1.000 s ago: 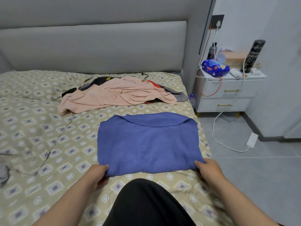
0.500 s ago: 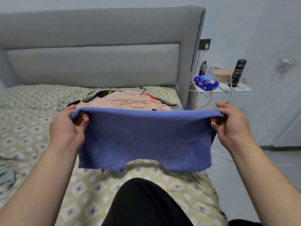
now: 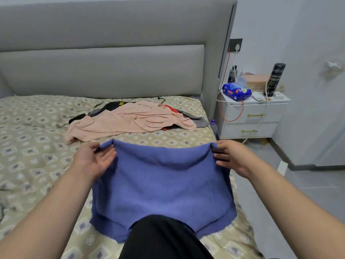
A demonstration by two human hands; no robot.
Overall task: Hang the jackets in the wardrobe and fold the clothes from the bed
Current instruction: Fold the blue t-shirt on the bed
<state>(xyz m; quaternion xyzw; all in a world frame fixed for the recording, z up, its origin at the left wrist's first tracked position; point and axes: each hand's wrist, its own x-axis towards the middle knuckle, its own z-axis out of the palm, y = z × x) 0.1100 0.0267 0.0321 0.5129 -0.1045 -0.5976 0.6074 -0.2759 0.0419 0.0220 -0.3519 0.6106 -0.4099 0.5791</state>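
A blue knitted garment (image 3: 162, 186) hangs from its far edge, draped down over the bed's near corner and my knee. My left hand (image 3: 93, 157) pinches its far left corner between thumb and fingers, the fingers fairly straight. My right hand (image 3: 229, 156) pinches the far right corner with curled fingers. Behind lies a heap of clothes: a pink garment (image 3: 130, 120) on top, with black, red and grey pieces under it.
The patterned bedspread (image 3: 33, 146) covers the bed, with a grey padded headboard (image 3: 104, 71) behind. To the right stands a white nightstand (image 3: 250, 116) with a blue wipes pack (image 3: 236, 90), bottles and cables. A power strip lies on the grey floor.
The garment lay flat with my hands at its near edge. I lifted that edge high, and now it is lowered and carried toward the far side, over the rest of the garment.
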